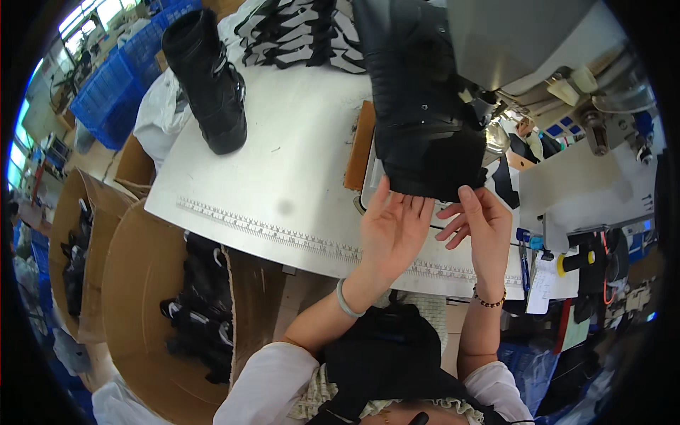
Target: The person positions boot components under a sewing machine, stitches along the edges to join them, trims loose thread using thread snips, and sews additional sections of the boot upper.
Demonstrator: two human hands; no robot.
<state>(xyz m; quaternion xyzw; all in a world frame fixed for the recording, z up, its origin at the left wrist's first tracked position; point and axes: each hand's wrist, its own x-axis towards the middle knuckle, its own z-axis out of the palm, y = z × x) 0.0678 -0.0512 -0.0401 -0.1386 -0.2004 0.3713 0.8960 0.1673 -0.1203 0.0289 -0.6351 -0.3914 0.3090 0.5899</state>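
A black boot upper (418,145), quilted at its far part, lies under the sewing machine head (517,42) with its near edge toward me. My left hand (397,237) is palm up at the left of that edge. Its thumb rests at the side and its fingertips go beneath the material, out of sight. My right hand (482,223) grips the near right corner between thumb and forefinger, its other fingers curled loosely below. The machine's needle area is partly hidden by the upper.
A finished-looking black boot (209,88) stands at the table's far left, near stacked grey and black cut pieces (301,32). A ruler strip (269,230) runs along the white table's front. Cardboard containers (134,312) with black boots stand left; a pen (525,265) and paper (542,283) lie right.
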